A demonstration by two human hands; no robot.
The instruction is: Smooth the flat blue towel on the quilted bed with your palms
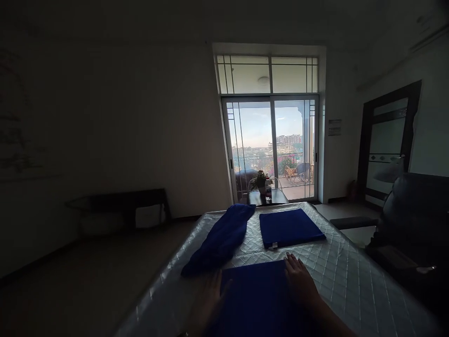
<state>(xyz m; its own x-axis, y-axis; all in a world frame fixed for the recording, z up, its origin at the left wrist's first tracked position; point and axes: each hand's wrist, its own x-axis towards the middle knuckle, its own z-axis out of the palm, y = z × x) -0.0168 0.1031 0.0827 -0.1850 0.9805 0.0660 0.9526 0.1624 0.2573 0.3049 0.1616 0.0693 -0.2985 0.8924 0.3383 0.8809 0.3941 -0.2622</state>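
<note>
A folded blue cloth [254,295] lies flat on the quilted silvery table cover [351,276], close in front of me. My right hand [300,280] rests along its right edge, palm down, fingers stretched out. At the left edge is my left hand [207,297], dark and slightly blurred, its fingers extended against the cloth. Farther off, a second blue cloth [291,228] is folded into a neat rectangle, with a small white tag at its near edge. To its left, a loose, crumpled blue cloth [222,238] stretches diagonally across the cover.
Beyond the far edge stands a small dark table [254,199] with a potted plant [260,180] and a bottle [268,191]. Sliding glass doors [271,150] open the view to a balcony. A dark chair [410,220] is at the right, a low bench [126,206] at the left.
</note>
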